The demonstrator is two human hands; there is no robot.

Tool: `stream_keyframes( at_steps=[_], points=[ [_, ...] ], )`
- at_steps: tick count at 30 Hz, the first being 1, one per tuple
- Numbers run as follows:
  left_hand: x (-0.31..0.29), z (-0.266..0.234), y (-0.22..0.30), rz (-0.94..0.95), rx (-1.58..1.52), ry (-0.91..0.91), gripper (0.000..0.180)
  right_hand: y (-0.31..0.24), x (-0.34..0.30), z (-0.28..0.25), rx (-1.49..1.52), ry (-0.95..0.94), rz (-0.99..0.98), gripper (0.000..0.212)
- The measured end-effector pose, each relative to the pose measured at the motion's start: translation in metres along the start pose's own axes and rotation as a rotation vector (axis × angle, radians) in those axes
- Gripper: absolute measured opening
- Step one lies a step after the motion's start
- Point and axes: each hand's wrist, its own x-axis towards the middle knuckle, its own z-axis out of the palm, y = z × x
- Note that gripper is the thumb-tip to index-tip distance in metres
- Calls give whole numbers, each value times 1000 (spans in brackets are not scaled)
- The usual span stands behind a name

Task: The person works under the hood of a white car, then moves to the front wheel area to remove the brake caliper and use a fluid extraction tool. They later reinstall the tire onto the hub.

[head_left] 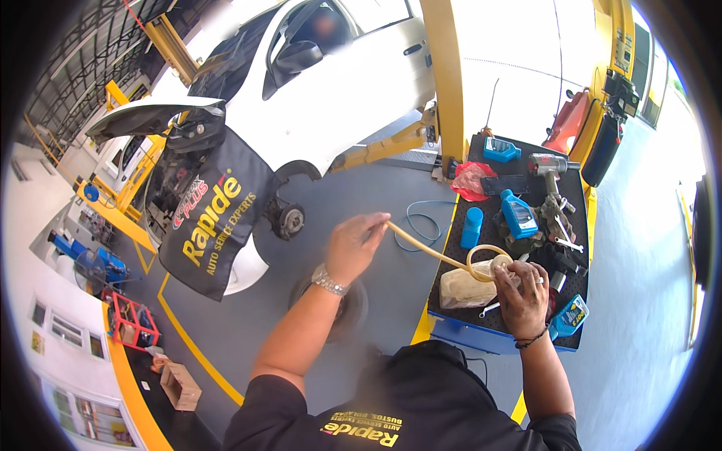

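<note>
My left hand [352, 246] is raised over the floor, its thumb and fingers pinching one end of a thin tan rubber hose [429, 249]. The hose stretches right and curls in a loop above a cloudy plastic bottle [462, 290], meeting it near its round pale cap [500, 264]. My right hand [522, 298] has its fingers closed round the cap end of the bottle, over the near part of the tool cart [451, 328]. How the hose joins the cap is partly hidden by my fingers.
Blue bottles [517, 214], an impact wrench [553, 167], spanners and a red cloth [472, 180] crowd the cart. A white car [353, 105] stands left with its front wheel off and a black fender cover [218, 218]. A tyre [331, 312] lies below my left arm.
</note>
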Motion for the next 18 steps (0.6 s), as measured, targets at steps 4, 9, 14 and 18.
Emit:
stream_keyframes(
  at_steps=[4, 9, 14, 18],
  points=[
    [21, 33, 10, -424, -702, -21, 28, -2, -14, 6, -2, -1, 17, 48],
    [47, 61, 47, -501, -1069, -75, 30, -8, -17, 2, 113, -9, 60, 53],
    [64, 83, 70, -358, -947, -429, 23, 5, -16, 1, 553, 94, 250, 39],
    [70, 96, 77, -227, -676, -696, 12, 8, -11, 6, 746, 118, 443, 13]
  ],
)
